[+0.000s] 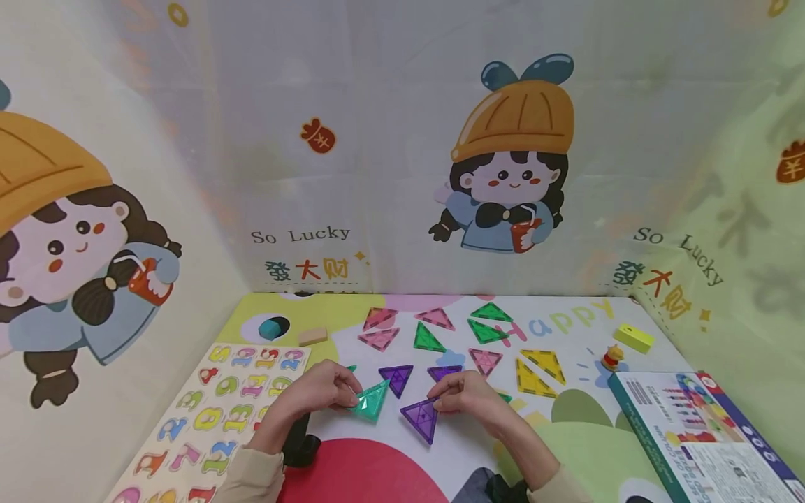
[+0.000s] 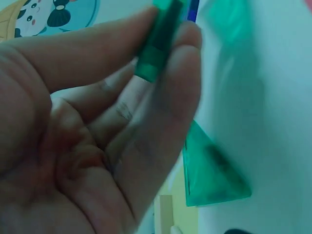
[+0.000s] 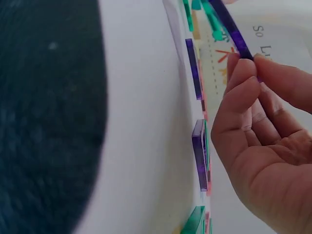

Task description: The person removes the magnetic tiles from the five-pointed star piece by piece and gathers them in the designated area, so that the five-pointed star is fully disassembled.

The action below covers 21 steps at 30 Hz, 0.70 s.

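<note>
My left hand pinches a translucent teal-green triangular magnetic tile between thumb and fingers, above the table. In the left wrist view the held tile shows edge-on. Another green tile lies beyond the fingers. To the right, my right hand grips a purple triangular tile by one edge, its tip pointing down. The two held tiles are apart. Between and behind the hands lie a purple tile and a second purple tile, partly covered by the right hand.
Pink tiles, green tiles and yellow tiles lie farther back. A number puzzle board is at left, near a teal block and wooden block. A box, figurine and yellow block are at right.
</note>
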Tool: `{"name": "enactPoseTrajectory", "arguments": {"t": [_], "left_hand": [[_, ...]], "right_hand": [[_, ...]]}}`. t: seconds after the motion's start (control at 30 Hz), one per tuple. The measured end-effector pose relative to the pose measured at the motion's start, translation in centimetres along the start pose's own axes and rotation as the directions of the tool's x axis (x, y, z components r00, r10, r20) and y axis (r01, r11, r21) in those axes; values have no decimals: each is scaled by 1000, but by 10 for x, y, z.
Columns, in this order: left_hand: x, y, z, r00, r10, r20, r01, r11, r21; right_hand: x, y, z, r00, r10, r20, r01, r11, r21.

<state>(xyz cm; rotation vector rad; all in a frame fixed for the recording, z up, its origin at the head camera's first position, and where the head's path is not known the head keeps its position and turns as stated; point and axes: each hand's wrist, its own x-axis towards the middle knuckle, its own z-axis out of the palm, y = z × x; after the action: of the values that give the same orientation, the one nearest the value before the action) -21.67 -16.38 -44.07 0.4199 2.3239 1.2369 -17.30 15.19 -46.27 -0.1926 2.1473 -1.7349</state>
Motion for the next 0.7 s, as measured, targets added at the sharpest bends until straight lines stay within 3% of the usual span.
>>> {"name": "enactPoseTrajectory", "arguments": {"t": [0.17, 0.3, 0.5, 0.7], "left_hand": [[-5, 1, 3, 994, -62, -93, 76, 985, 157], [-8, 6, 7, 976, -87, -198, 144, 945, 294], [-11, 12, 15, 956, -54, -287, 193, 855, 481], [-13, 15, 20, 945, -18, -328, 199, 825, 529]], "right_hand": [[-1, 1, 2, 1000, -9, -17, 8, 999, -48], [-1, 2, 3, 999, -4, -54, -1, 996, -86], [0, 5, 6, 993, -31, -117, 7, 979, -206], [-1, 4, 7, 989, -51, -141, 2, 943, -332]]}}
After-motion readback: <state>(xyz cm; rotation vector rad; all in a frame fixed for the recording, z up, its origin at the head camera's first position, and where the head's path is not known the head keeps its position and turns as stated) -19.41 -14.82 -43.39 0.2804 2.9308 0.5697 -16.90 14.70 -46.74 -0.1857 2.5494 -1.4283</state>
